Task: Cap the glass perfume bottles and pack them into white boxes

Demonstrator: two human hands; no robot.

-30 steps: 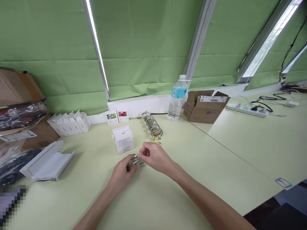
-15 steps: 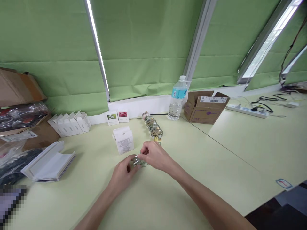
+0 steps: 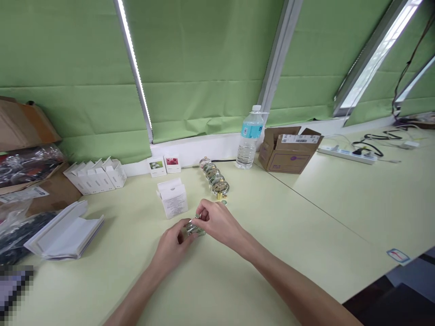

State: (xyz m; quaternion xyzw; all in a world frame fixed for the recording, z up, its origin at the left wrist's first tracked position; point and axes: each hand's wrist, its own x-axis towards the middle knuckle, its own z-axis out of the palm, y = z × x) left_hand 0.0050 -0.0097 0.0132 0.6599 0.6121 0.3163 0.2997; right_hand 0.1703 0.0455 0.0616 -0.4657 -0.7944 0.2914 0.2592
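Note:
My left hand point(image 3: 174, 241) curls its thumb and fingers round a small round, shiny glassy piece point(image 3: 194, 229) low over the table. From the other side my right hand point(image 3: 216, 220) reaches in, thumb and index finger pinched on a small round knob-like piece point(image 3: 197, 216) at the top of it. Its exact kind is too small to tell. Beyond my hands lies a row of several similar round pieces point(image 3: 217, 182) with silvery and gold rims. A small gold-coloured cylinder point(image 3: 219, 195) stands at the near end of that row, with a little greenish disc point(image 3: 224, 203) close by.
An opened white carton point(image 3: 174, 203) stands left of the row. Behind are two small picture boxes point(image 3: 157, 167), a water bottle point(image 3: 248, 149) and a cardboard box point(image 3: 288, 156). At left, white boxes point(image 3: 95, 179) and folded white packaging point(image 3: 64, 240); at right, a power strip point(image 3: 350, 155).
The view has shifted slightly. Both hands keep nearly the same pose on the glassy piece; the small round knob-like piece at my right fingertips now shows more clearly.

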